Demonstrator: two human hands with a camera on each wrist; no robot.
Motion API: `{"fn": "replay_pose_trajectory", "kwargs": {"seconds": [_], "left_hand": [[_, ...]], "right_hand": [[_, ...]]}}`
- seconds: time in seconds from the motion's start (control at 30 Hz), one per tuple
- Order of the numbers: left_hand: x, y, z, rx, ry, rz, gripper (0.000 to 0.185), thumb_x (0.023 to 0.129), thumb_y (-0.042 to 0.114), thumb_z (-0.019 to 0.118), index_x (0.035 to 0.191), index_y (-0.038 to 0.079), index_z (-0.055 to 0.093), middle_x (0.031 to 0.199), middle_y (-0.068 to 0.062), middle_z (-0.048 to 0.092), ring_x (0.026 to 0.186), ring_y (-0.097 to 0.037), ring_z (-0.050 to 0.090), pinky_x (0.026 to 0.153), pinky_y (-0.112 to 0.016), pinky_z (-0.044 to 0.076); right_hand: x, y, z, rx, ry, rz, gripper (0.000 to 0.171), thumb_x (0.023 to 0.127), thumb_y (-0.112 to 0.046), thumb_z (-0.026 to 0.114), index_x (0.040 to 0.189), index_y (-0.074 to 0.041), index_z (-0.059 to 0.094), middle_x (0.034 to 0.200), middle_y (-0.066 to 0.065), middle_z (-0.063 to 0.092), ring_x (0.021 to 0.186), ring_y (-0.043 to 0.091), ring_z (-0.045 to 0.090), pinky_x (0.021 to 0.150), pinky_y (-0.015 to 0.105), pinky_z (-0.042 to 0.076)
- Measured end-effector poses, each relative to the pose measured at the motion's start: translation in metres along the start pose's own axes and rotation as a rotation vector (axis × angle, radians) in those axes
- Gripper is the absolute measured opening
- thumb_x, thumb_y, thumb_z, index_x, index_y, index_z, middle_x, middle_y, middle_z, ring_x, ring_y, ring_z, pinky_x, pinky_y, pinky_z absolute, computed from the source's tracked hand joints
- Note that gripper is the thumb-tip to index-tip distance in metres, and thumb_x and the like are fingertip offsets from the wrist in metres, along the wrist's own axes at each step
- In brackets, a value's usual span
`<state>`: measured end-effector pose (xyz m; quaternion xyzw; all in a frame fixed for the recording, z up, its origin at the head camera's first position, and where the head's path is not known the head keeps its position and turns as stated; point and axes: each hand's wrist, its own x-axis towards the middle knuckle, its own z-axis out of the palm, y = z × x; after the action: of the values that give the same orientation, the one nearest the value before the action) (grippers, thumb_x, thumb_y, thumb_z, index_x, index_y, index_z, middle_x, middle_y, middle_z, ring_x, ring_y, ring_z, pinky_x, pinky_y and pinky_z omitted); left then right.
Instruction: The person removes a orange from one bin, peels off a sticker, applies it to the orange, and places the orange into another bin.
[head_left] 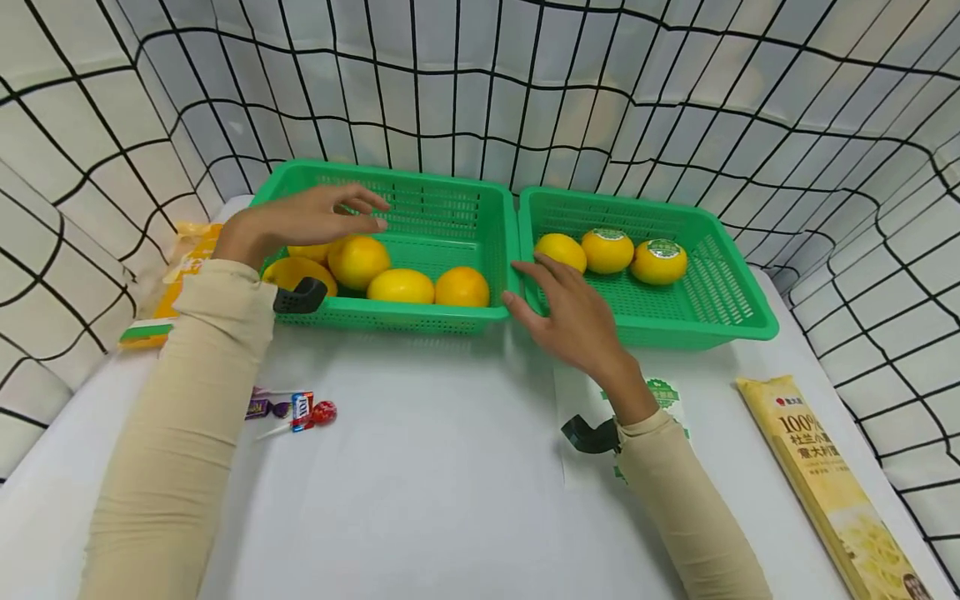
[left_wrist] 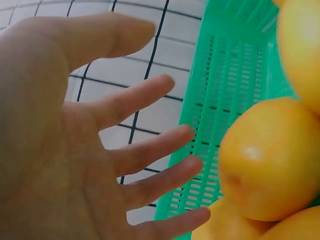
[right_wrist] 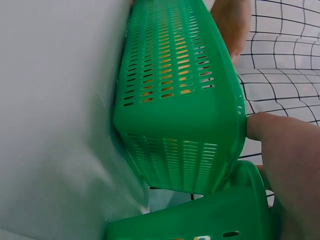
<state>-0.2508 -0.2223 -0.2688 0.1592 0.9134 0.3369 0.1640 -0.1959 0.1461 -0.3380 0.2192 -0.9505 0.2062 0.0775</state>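
My left hand (head_left: 311,215) hovers over the left end of the left green basket (head_left: 450,321), fingers spread and holding nothing. Below it lie several yellow-orange fruits (head_left: 360,260), oranges by their look. In the left wrist view, the fingertips stay apart from the nearest large fruit (left_wrist: 270,160). Where the two baskets meet, my right hand (head_left: 573,312) reaches to the left basket's front right corner. Its thumb (right_wrist: 280,130) touches that basket's rim; the other fingers are partly hidden. The right green basket (head_left: 720,312) holds 3 yellow fruits (head_left: 607,251), two showing green stickers.
A white sheet with green round stickers (head_left: 663,392) lies under my right forearm. Wrapped lollipops (head_left: 303,411) are at the left, and a yellow bag (head_left: 176,287) is beyond my left arm. A long pasta pack (head_left: 832,483) lies right. Black wire mesh (head_left: 457,71) surrounds the white table (head_left: 412,500).
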Motion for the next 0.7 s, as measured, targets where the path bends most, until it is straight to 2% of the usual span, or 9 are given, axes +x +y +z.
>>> {"fn": "replay_pose_trajectory", "kwargs": {"seconds": [0.13,0.27,0.33,0.5,0.7], "left_hand": [[0.011,-0.007,-0.008,0.006,-0.097,-0.04,0.066,0.108,0.043,0.059,0.161,0.01,0.04,0.166,-0.02,0.038,0.15,-0.044,0.035,0.119,-0.069,0.029],[0.014,-0.017,-0.004,0.014,-0.158,-0.1,0.065,0.105,0.039,0.067,0.158,0.009,0.045,0.165,-0.023,0.039,0.15,-0.046,0.034,0.12,-0.068,0.03],[0.015,-0.019,-0.001,0.014,-0.175,-0.126,0.064,0.103,0.037,0.07,0.157,0.008,0.047,0.163,-0.024,0.039,0.145,-0.045,0.04,0.116,-0.064,0.038],[0.02,-0.022,0.009,-0.026,-0.216,-0.184,0.059,0.103,0.036,0.069,0.155,0.015,0.05,0.161,-0.022,0.036,0.128,-0.042,0.044,0.099,-0.054,0.05],[0.024,-0.026,0.008,-0.007,-0.18,-0.154,0.055,0.103,0.032,0.067,0.153,0.015,0.053,0.159,-0.022,0.038,0.123,-0.04,0.045,0.095,-0.051,0.049]], "right_hand": [[-0.001,0.001,0.002,-0.028,0.003,-0.007,0.062,0.106,-0.063,0.05,0.157,-0.028,0.052,0.169,0.007,0.04,0.155,0.03,0.039,0.118,0.058,0.04],[-0.001,0.001,0.005,-0.042,-0.006,-0.013,0.063,0.106,-0.065,0.047,0.158,-0.029,0.051,0.169,0.007,0.04,0.155,0.03,0.038,0.117,0.059,0.041],[-0.002,0.001,0.005,-0.04,-0.009,-0.008,0.063,0.106,-0.065,0.047,0.158,-0.03,0.051,0.169,0.006,0.04,0.155,0.03,0.038,0.117,0.059,0.041],[-0.002,0.002,0.005,-0.047,-0.013,0.001,0.063,0.106,-0.066,0.046,0.158,-0.031,0.051,0.17,0.004,0.039,0.155,0.03,0.038,0.118,0.058,0.04],[-0.001,0.002,0.005,-0.045,-0.005,-0.004,0.062,0.107,-0.065,0.046,0.159,-0.031,0.05,0.17,0.005,0.039,0.155,0.03,0.038,0.119,0.057,0.039]]}}
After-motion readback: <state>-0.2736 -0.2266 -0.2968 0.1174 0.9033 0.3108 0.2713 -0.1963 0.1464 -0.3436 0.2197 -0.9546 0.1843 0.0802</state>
